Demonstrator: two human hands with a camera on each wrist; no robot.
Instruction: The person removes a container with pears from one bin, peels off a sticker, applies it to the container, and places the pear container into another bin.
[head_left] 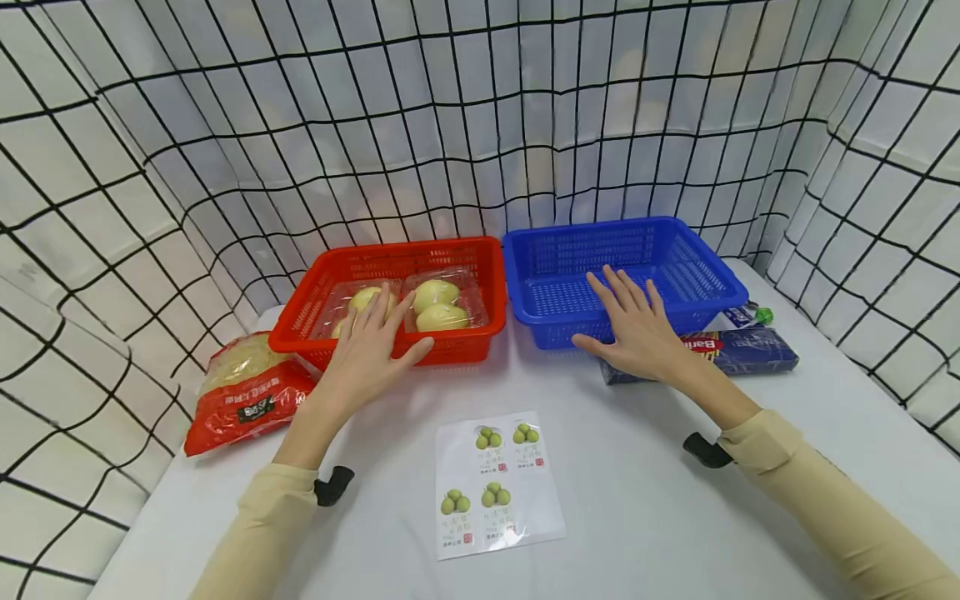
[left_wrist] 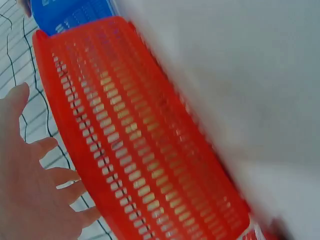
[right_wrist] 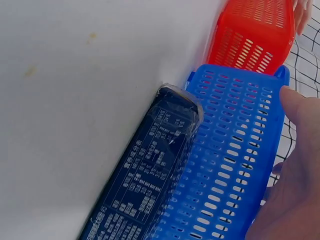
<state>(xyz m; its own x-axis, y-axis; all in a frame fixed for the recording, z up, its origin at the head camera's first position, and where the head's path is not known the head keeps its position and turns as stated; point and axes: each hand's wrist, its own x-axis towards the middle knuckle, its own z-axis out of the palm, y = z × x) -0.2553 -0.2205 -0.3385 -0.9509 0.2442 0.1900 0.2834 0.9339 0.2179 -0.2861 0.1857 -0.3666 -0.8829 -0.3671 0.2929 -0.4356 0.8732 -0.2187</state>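
My left hand (head_left: 369,354) spreads its fingers over the front rim of a red plastic basket (head_left: 480,348). Inside that basket lie clear plastic packs (head_left: 441,304) of pale yellow-green fruit, partly covered by the fingers in the head view. My right hand (head_left: 636,333), fingers also spread, is above the front rim of a blue plastic basket (head_left: 555,333), whose slotted floor shows bare. Neither hand holds anything. In the right wrist view the right thumb is right at the blue rim. A dark blue pasta packet (right_wrist: 150,170) lies along the blue basket's front, partly under the right hand in the head view.
A red-and-clear bag (head_left: 255,392) leans by the red basket's left side. A sheet of fruit stickers (head_left: 498,487) lies on the white table (head_left: 615,508). Right of the blue basket is a small packet with a green end (head_left: 763,316). Black grid netting (head_left: 465,125) encloses the back and sides.
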